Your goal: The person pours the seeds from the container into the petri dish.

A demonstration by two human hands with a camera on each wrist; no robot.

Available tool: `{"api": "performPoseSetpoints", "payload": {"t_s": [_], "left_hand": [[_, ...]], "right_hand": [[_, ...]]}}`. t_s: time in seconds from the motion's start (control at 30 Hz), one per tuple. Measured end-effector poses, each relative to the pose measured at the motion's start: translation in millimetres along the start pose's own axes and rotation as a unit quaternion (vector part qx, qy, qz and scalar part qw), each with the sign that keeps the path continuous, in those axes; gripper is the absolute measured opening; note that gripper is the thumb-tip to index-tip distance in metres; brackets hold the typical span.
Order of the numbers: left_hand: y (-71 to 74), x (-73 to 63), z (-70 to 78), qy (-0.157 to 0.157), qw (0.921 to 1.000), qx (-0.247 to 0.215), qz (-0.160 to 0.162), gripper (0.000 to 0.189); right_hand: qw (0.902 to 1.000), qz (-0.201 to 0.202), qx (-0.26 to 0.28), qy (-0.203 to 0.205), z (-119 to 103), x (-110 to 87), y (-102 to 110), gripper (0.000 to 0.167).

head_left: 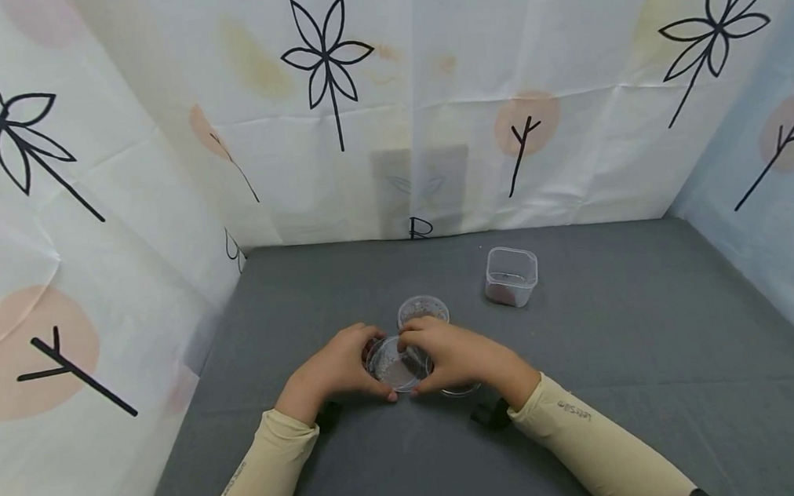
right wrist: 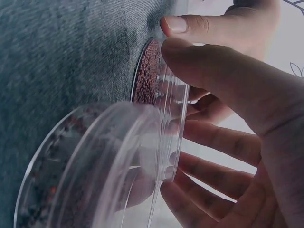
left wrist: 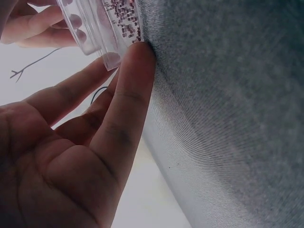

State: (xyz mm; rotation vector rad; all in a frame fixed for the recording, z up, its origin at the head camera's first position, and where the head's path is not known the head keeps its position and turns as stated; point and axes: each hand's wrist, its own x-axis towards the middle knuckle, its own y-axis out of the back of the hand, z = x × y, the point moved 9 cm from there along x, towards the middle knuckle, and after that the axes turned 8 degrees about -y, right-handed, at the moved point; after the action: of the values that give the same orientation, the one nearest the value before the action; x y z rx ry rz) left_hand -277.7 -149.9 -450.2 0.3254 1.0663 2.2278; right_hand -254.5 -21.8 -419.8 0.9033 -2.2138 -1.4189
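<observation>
Both hands surround a round clear plastic container [head_left: 395,368] standing on the cloth, with small reddish-brown grains [right wrist: 148,76] in its bottom. My left hand [head_left: 337,370] holds its left side; in the left wrist view the thumb [left wrist: 130,90] lies low along the wall, near the cloth. From the right, my right hand [head_left: 459,357] grips it around the upper rim [right wrist: 179,130], thumb at the front and fingers behind. A second round container [head_left: 423,305] stands just behind. Another round one [head_left: 461,390] is mostly hidden under the right hand.
A squarish clear tub [head_left: 510,276] with some brownish content stands farther back on the right. Grey cloth [head_left: 623,323] covers the table. White printed fabric [head_left: 437,55] hangs at the back and sides.
</observation>
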Motion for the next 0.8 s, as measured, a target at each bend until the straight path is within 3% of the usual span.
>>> {"api": "performPoseSetpoints", "payload": {"t_s": [0.47, 0.8], "left_hand": [[0.3, 0.2, -0.9, -0.004, 1.0000, 0.005, 0.001, 0.089], [-0.5, 1.1, 4.5, -0.020, 0.9996, 0.022, -0.005, 0.073]], "right_hand": [[0.9999, -0.014, 0.004, -0.002, -6, 9.6, -7, 0.057], [0.9999, -0.010, -0.009, 0.003, -5, 10.8, -10, 0.060]]}}
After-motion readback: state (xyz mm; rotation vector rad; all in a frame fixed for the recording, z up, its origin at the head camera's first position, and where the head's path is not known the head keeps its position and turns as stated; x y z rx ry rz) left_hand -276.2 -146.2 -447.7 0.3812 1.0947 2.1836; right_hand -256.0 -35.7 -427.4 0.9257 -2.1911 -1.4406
